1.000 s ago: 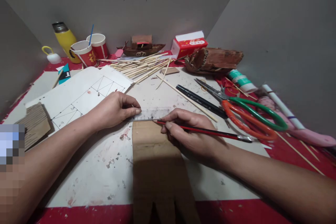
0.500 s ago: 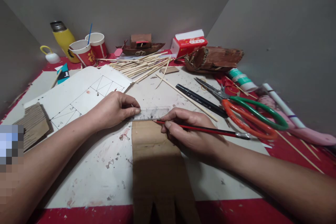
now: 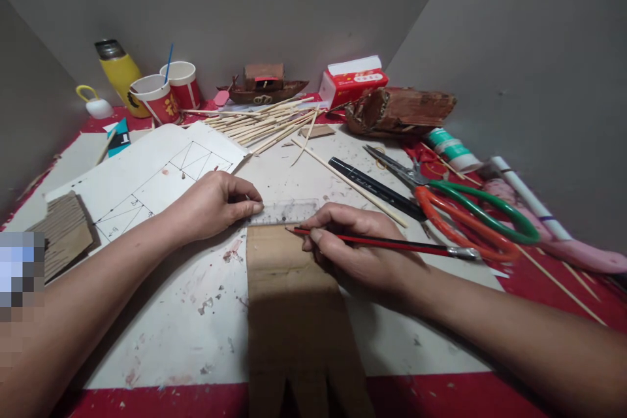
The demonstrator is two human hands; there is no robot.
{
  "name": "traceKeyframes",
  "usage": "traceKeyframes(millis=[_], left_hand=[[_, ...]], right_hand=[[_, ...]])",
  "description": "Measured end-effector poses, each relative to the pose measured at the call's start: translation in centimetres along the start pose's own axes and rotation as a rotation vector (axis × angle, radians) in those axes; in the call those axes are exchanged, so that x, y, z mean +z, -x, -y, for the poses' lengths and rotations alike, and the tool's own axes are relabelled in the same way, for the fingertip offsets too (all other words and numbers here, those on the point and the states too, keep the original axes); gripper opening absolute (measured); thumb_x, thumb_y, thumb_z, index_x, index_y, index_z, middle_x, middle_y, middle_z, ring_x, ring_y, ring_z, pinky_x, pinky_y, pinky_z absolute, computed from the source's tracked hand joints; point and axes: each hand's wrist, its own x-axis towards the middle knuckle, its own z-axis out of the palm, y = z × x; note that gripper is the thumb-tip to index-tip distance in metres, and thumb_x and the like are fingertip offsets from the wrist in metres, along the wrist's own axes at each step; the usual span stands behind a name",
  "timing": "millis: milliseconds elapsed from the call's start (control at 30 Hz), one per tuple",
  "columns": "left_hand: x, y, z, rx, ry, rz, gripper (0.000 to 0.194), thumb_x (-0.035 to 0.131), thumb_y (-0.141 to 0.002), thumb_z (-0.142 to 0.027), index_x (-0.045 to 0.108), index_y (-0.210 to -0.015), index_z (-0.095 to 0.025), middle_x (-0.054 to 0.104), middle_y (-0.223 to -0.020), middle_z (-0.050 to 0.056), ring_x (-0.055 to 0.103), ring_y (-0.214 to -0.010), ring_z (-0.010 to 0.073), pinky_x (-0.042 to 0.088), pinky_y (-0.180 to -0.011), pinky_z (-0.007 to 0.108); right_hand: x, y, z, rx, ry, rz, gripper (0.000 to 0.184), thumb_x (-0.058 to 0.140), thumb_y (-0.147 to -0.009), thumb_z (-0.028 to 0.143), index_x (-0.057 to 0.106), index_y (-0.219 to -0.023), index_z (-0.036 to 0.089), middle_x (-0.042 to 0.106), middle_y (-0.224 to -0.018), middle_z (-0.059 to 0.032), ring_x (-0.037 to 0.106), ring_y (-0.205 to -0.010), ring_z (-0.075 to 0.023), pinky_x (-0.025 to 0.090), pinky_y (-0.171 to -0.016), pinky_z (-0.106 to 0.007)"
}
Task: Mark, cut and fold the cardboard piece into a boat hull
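Cardboard [image 3: 289, 268], probably light and bendable, is best held by its edges; ruler [image 3: 291, 210] is pinched by left fingers [image 3: 246, 210], pencil [image 3: 392, 245] by right fingers [image 3: 333, 248].

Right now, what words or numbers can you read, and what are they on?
None reads clearly.
Teal-and-black piece: white mark, maybe "T" or "1".
Front red cup: gold sign, too blurred.
Too small or blurred: writing on the black marker, red box, drawing sheet and clear ruler.

The ruler [image 3: 289, 210] looks clear plastic, the cardboard sheet [image 3: 294, 313] matt.
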Motion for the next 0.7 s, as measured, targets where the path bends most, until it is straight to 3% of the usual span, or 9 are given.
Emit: traceKeyframes(millis=[700], left_hand=[[-0.05,-0.15,0.16,0.016,-0.008,0.007,0.024,0.060,-0.085,-0.037,0.076,-0.085,-0.019,0.071,-0.071,0.002,0.056,-0.064,0.0151,0.042,-0.061,0.027]], right_hand=[[-0.13,-0.02,-0.11,-0.022,-0.011,0.009,0.014,0.054,-0.083,0.015,0.067,-0.082,0.019,0.073,-0.073,-0.0009,0.057,-0.052,-0.0110,0.044,-0.050,-0.024]])
